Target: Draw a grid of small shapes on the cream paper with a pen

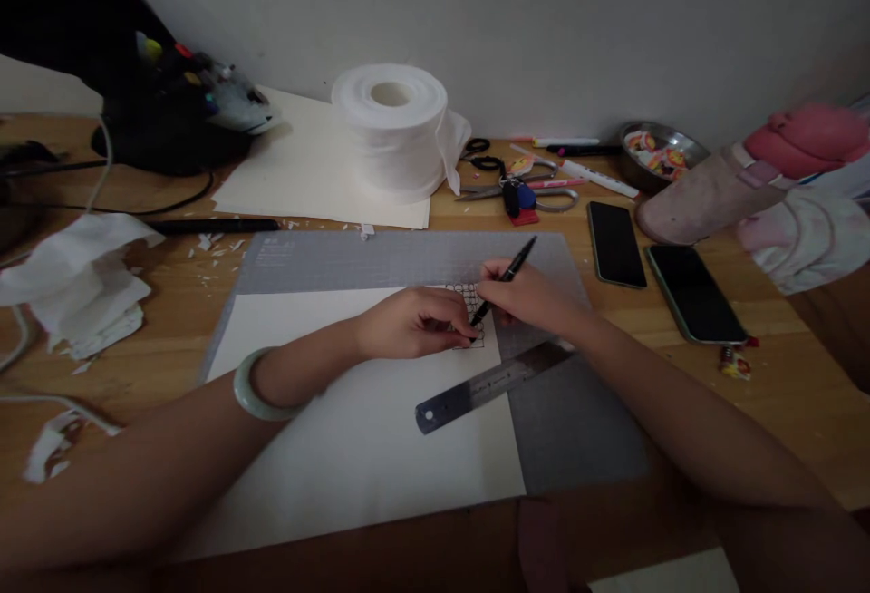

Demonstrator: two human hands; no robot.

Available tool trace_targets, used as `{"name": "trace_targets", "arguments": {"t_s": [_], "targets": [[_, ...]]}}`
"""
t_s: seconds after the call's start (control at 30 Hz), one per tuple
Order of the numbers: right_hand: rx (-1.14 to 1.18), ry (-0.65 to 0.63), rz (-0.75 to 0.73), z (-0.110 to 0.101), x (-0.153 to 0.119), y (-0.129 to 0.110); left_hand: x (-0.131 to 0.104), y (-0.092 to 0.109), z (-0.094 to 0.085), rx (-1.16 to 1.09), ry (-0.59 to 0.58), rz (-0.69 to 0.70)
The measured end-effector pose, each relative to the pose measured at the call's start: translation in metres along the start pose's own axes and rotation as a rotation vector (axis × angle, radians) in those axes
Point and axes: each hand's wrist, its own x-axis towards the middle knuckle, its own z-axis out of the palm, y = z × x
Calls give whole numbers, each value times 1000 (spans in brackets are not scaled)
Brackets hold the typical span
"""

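Note:
My right hand [508, 287] grips a black pen [520, 259] slanted down to the left, its tip at the paper. Close against the tip, my left hand [425, 323] rests on the sheet with thumb and fingers pinched together; whatever they hold, if anything, is hidden. Under both hands lies a large white sheet of paper [367, 448], with a small drawn black grid [470, 296] near its upper right corner. A metal ruler [468, 400] lies slantwise over the sheet's right edge. Beneath the paper is a grey cutting mat [577, 421].
Behind the mat stands a white tissue roll [391, 144] on spare paper sheets [272, 171]. Scissors [554, 199], markers [598, 179] and a metal bowl [656, 180] lie right of it. Two phones [617, 244] and a pink-lidded bottle [700, 194] are at right. Crumpled tissue [82, 276] lies left.

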Motion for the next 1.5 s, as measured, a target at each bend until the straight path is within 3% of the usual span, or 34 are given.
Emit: {"name": "trace_targets", "arguments": {"t_s": [0.2, 0.73, 1.07, 1.5], "targets": [[-54, -74, -116, 7, 23, -8, -2, -1, 0, 31, -25, -92], [64, -128, -84, 15, 27, 2, -3, -2, 3, -7, -5, -141], [-68, -154, -73, 14, 30, 3, -3, -3, 3, 28, -2, -62], [-24, -160, -61, 13, 30, 3, -3, -3, 1, 75, -13, -50]]}}
